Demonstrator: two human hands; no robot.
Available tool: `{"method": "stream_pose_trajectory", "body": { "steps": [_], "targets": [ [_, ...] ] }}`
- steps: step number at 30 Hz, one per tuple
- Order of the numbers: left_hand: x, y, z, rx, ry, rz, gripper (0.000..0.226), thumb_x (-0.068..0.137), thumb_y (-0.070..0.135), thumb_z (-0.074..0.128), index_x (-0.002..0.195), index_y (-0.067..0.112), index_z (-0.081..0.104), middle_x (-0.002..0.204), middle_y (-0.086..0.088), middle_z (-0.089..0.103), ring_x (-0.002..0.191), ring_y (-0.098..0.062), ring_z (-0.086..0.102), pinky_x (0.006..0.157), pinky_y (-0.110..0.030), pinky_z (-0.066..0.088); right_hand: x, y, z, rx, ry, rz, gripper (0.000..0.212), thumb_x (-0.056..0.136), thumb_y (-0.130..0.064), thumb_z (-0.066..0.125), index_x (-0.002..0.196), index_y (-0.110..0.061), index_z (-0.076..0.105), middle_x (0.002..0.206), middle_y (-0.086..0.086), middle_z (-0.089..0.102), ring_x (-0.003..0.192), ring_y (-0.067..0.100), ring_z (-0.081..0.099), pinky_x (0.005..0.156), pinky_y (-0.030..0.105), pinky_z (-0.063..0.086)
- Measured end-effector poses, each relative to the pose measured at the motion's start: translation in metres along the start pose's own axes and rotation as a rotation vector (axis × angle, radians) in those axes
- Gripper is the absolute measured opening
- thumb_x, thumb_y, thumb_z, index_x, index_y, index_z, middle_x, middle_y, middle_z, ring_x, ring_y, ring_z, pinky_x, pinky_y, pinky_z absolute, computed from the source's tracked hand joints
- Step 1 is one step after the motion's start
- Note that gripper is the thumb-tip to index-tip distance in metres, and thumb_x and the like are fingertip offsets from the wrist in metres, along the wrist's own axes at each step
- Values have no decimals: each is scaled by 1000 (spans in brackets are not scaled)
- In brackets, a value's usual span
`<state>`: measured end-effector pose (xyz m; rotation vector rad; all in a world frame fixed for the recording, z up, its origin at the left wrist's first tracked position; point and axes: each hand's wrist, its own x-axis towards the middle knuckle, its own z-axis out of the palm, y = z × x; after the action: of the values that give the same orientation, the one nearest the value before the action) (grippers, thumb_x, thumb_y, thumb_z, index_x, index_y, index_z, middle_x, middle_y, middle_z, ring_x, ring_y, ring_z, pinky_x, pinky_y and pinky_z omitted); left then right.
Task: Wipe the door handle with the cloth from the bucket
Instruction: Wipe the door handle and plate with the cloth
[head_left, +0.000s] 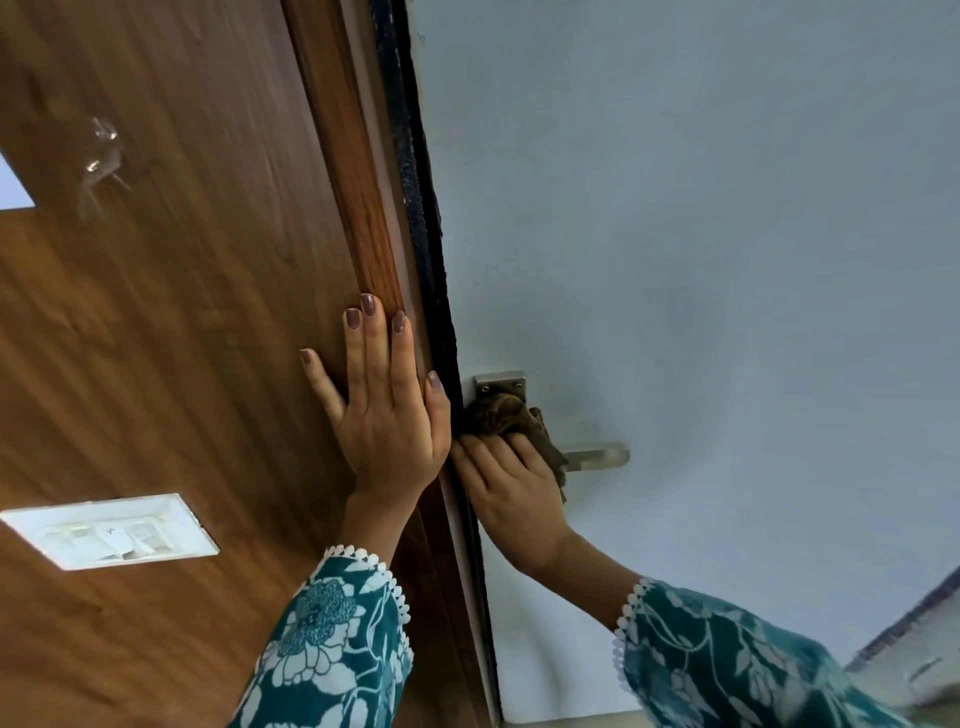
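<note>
Left hand spread flat on the wood panel; right hand beside it presses the cloth onto the handle, fingers together.

Door: pale blue-grey, plain. Door handle and its plate: brushed silver-grey metal. Cloth: dark brown, ribbed texture. Wood panel: warm brown, streaked grain pattern. Frame edge strip: black with bluish speckling. Switch plate: white. Sleeves: teal with white floral print and white scalloped trim at cuffs. Fingernails of left hand: muted mauve polish.
</note>
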<state>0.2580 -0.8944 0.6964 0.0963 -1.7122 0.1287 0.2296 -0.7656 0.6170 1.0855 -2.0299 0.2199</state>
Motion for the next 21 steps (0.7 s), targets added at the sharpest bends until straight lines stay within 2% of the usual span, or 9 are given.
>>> {"method": "stream_pose_trajectory", "body": {
  "steps": [4, 9, 13, 21],
  "targets": [
    [-1, -2, 0, 15, 8, 18, 52, 94, 19, 44, 140, 2, 30, 147, -13, 29, 146, -19, 9, 114, -55, 6, -1, 14, -9, 51, -15, -13, 38, 96, -11, 33, 122, -11, 60, 117, 4, 66, 110, 21, 60, 97, 32, 39],
    [-1, -2, 0, 11, 10, 18, 51, 95, 20, 43, 141, 2, 29, 147, -14, 29, 147, -18, 7, 115, -53, 4, -22, 55, -25, 101, -58, 99, 39, 94, -32, 43, 118, -8, 62, 114, 7, 66, 99, 25, 61, 88, 35, 41],
    [-1, -1, 2, 16, 26, 6, 51, 95, 20, 42, 141, 2, 29, 148, -11, 28, 147, -18, 8, 115, -53, 5, -43, 91, -35, 69, -64, 179, 34, 85, -25, 57, 113, -7, 64, 108, 8, 68, 94, 27, 63, 90, 36, 39],
    [-2, 2, 4, 28, 46, -2, 53, 93, 16, 46, 141, 1, 30, 146, -15, 31, 146, -19, 10, 114, -54, 8, -20, 45, -25, 20, 3, 141, 32, 91, -25, 49, 114, -11, 65, 111, 1, 69, 108, 22, 61, 93, 37, 34]
  ]
}}
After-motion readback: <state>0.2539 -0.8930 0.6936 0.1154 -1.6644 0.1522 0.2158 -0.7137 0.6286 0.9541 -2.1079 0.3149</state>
